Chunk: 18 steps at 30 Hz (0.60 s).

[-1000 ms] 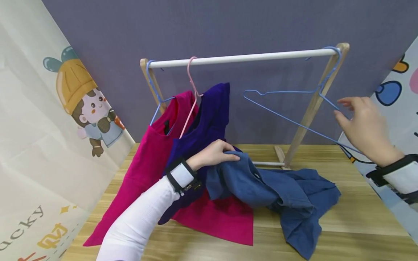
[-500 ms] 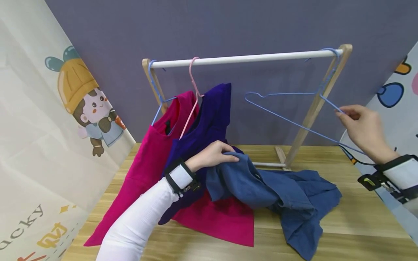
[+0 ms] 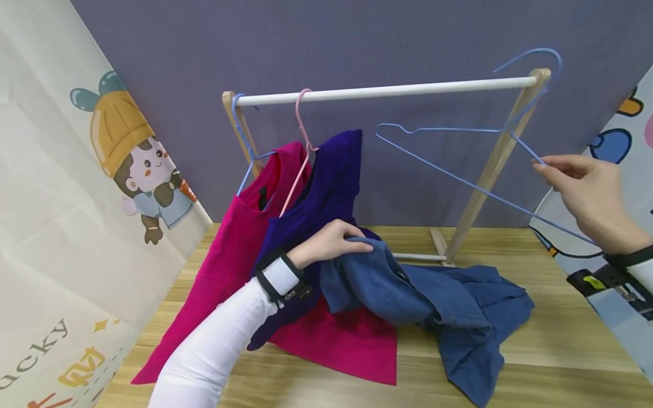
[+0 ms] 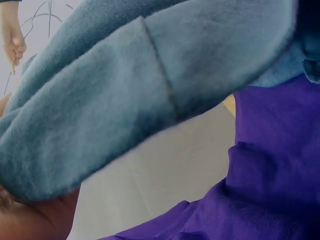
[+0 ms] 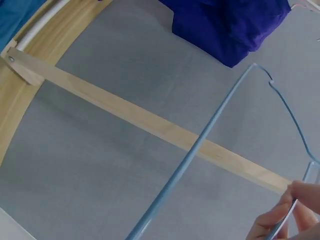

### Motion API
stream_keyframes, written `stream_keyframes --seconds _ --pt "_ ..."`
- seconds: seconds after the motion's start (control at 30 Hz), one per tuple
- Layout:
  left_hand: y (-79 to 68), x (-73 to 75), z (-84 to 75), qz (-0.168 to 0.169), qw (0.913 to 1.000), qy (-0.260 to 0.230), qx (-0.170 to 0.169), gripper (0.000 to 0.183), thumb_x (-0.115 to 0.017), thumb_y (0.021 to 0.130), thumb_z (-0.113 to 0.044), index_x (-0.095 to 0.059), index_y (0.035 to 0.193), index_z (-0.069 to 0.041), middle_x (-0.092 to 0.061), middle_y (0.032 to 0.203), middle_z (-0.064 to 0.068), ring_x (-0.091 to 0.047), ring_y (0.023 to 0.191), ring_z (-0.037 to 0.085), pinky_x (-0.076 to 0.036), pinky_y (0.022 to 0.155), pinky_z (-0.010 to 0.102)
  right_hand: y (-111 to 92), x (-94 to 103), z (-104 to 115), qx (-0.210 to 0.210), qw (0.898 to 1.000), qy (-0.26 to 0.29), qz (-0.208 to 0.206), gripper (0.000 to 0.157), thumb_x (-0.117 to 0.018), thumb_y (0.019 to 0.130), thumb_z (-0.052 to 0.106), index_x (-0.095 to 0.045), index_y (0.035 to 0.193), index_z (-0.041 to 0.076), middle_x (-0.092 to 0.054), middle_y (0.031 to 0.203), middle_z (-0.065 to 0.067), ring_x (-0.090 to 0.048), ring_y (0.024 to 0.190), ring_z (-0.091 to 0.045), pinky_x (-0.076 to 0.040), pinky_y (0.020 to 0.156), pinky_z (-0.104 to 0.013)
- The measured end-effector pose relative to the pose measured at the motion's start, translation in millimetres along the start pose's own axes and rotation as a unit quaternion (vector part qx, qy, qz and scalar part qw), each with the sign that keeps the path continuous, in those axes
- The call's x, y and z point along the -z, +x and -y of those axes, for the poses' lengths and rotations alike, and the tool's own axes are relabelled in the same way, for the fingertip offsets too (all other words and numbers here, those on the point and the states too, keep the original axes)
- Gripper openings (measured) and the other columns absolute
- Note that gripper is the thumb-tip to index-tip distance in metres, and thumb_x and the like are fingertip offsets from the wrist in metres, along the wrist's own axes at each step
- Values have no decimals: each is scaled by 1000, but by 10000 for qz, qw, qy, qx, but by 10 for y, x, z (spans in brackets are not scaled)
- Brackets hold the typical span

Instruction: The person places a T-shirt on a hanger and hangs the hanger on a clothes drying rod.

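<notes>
My left hand (image 3: 331, 243) pinches the edge of a blue-grey shirt (image 3: 439, 300), which lies crumpled across the table; in the left wrist view the shirt's cloth (image 4: 100, 115) fills much of the picture. Out to the right, my right hand (image 3: 592, 192) pinches the shoulder of a bare blue hanger (image 3: 459, 180). That hanger's hook stands above the rail's right end, off it. In the right wrist view the thumb and fingers of the right hand (image 5: 287, 212) close round the wire of the hanger (image 5: 192, 150).
A small clothes rack with a white rail (image 3: 388, 90) stands on the wooden table (image 3: 561, 340). At its left hang a magenta garment (image 3: 219, 283) on a blue hanger and a purple garment (image 3: 326, 181) on a pink hanger (image 3: 301, 124). A grey wall stands behind.
My right hand has taken hold of the blue hanger and raised it rightward, its hook coming up off the rail. The left hand stays on the shirt.
</notes>
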<state>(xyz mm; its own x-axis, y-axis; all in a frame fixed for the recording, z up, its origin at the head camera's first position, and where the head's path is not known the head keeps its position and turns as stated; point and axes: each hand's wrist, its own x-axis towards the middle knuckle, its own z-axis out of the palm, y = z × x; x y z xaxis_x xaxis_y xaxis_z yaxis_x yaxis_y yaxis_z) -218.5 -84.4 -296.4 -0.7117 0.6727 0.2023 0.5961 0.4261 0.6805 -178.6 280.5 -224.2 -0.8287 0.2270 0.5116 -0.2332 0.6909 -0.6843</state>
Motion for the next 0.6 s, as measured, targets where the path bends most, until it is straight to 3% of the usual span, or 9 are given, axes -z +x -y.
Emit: stream_keyframes --seconds 0.3,0.43,0.6 --pt "-16 15 1 -218 9997 -9 60 10 -67 77 -23 -68 80 -13 -66 79 0 -54 70 4 -45 70 24 -184 220 -164 -200 9990 -90 380 33 -50 89 24 -53 116 6 -46 81 23 -38 75 -3 -29 59 -9" --pt "-26 25 16 -225 9997 20 92 9 -66 77 -23 -68 79 -14 -65 75 0 -52 66 4 -44 67 24 -235 308 -247 106 9983 512 266 22 -53 87 9 -61 107 11 -51 76 29 -41 70 2 -29 56 -7" --pt "-42 43 43 -117 9998 109 103 10 -66 78 -22 -68 81 -14 -66 74 -1 -54 67 3 -44 67 23 -291 442 -343 604 9933 897 398 31 -54 80 -7 -67 91 19 -54 66 26 -42 61 3 -27 48 -9"
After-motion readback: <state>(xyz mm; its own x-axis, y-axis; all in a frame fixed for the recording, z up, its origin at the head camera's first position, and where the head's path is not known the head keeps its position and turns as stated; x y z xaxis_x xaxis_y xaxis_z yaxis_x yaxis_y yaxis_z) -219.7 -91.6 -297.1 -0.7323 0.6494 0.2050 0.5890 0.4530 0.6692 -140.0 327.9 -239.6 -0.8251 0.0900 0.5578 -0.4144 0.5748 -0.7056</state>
